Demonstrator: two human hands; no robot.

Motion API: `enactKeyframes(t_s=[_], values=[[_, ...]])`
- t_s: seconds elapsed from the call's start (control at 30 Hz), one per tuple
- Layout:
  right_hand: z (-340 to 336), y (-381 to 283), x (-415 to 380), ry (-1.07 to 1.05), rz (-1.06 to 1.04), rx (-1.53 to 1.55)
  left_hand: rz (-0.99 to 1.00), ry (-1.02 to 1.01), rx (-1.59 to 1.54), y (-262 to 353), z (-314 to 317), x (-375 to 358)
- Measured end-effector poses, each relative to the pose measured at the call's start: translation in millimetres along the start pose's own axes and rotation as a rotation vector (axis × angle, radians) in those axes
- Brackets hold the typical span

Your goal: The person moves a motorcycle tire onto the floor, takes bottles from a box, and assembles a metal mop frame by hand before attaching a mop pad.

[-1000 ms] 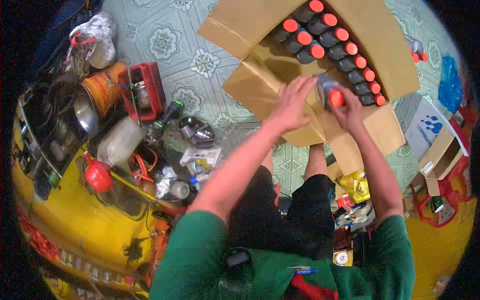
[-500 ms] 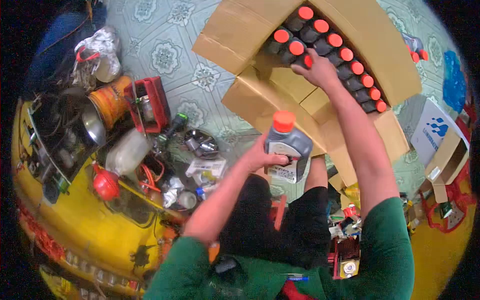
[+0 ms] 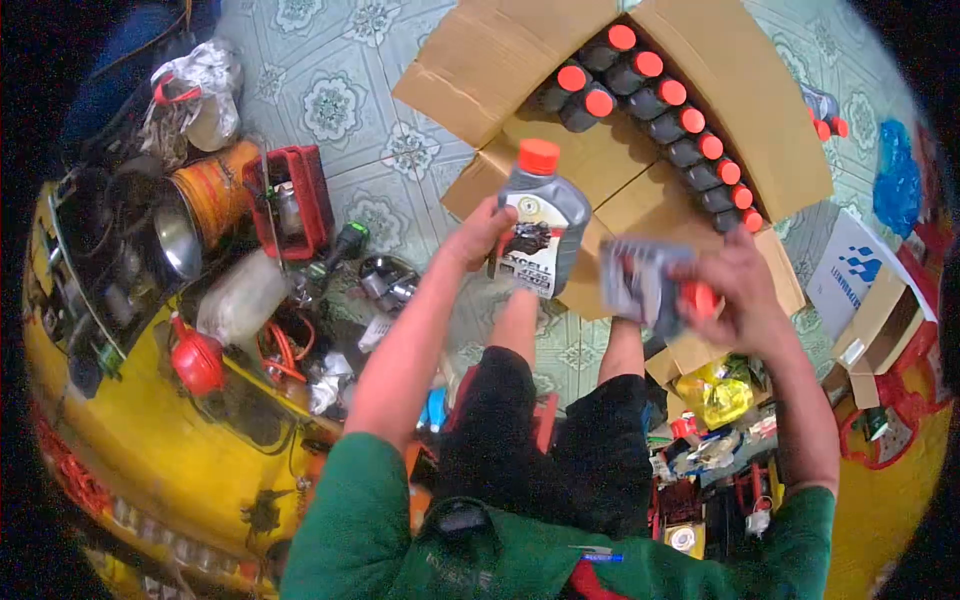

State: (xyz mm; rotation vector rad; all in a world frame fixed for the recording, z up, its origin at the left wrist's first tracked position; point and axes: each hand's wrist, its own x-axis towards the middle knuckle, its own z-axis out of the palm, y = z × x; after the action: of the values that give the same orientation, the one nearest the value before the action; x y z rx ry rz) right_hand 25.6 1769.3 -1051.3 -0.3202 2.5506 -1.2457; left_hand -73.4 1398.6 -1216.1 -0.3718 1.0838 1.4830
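My left hand point(image 3: 478, 236) grips an upright grey bottle point(image 3: 541, 235) with a red cap and a white label reading "EXCELL". In my right hand point(image 3: 738, 295) is a second grey bottle point(image 3: 640, 280), tilted on its side with its red cap toward my palm and blurred by motion. Both bottles are held over the near side of an open cardboard box point(image 3: 735, 75). Inside the box, a row of dark bottles point(image 3: 668, 126) with red caps lines the right wall, and two more stand near its far left corner.
At the left are an orange reel point(image 3: 215, 195), a red case point(image 3: 312, 203) and a red oil can point(image 3: 196, 358). A white carton point(image 3: 850, 268) and a blue bag point(image 3: 898, 178) lie at the right. Yellow plastic point(image 3: 715, 392) sits near my right knee.
My right hand has come out of the box toward me with a bottle. My left hand has raised its bottle and moved slightly left.
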Motion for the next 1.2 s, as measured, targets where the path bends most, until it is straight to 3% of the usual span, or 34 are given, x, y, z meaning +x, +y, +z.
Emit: enactKeyframes(t_s=[0.03, 0.1, 0.2, 0.27, 0.3, 0.37, 0.47, 0.5, 0.57, 0.6, 0.7, 0.73, 0.87, 1.0, 1.07, 1.2], values=[[-12.6, -16.1, 5.1, 0.001, -0.006, -0.007, 0.038, -0.055, 0.071, 2.8, 4.6, 6.1], [-27.2, -40.6, 12.8, -0.265, -0.003, 0.372, -0.001, -0.130, 0.265, -5.5, 20.7, 17.2], [-11.9, -59.4, 20.6, -0.127, -0.069, 0.408, -0.189, -0.245, 0.413, 21.9, 91.4, -17.2], [-5.7, -70.6, 33.9, -0.005, -0.157, 0.420, -0.365, -0.215, 0.174, 20.4, 111.0, -46.6], [-6.0, -77.2, 32.3, 0.023, -0.086, 0.362, -0.451, -0.186, 0.059, 19.8, 121.1, -61.2], [-1.7, -95.6, 26.2, 0.119, -0.040, 0.300, -0.468, -0.252, 0.093, -6.9, 92.8, -78.0], [-1.9, -117.5, 19.1, 0.184, 0.041, 0.174, -0.162, -0.471, 0.362, 9.1, 93.9, -112.3], [-3.0, -130.1, 15.3, 0.273, 0.150, 0.179, -0.152, -0.481, 0.410, 23.7, 101.8, -123.5], [-9.1, -150.6, 9.5, 0.431, 0.358, 0.204, -0.218, -0.428, 0.347, 49.9, 127.3, -144.9], [-11.7, -158.2, 6.1, 0.463, 0.347, 0.188, -0.232, -0.415, 0.336, 59.8, 137.8, -153.6], [-19.7, -164.6, -5.9, 0.483, 0.566, 0.275, -0.296, -0.496, -0.149, 66.0, 165.0, -161.3], [-14.8, -161.8, -12.4, 0.508, 0.563, 0.253, -0.311, -0.524, -0.239, 68.1, 172.1, -160.3], [9.6, -148.0, -61.0, 0.758, 0.572, 0.679, -0.385, -0.392, 0.001, 70.3, 191.7, -151.4], [11.0, -182.0, -114.9, 0.796, 0.533, 1.067, -0.350, -0.330, -0.079, 91.7, 212.1, -165.6], [5.0, -219.4, -124.5, 0.655, 0.446, 1.014, -0.415, -0.412, -0.141, 91.4, 209.9, -160.1], [14.6, -252.0, -108.4, 0.781, 0.431, 0.877, -0.377, -0.423, -0.123, 128.4, 261.9, -212.2]])
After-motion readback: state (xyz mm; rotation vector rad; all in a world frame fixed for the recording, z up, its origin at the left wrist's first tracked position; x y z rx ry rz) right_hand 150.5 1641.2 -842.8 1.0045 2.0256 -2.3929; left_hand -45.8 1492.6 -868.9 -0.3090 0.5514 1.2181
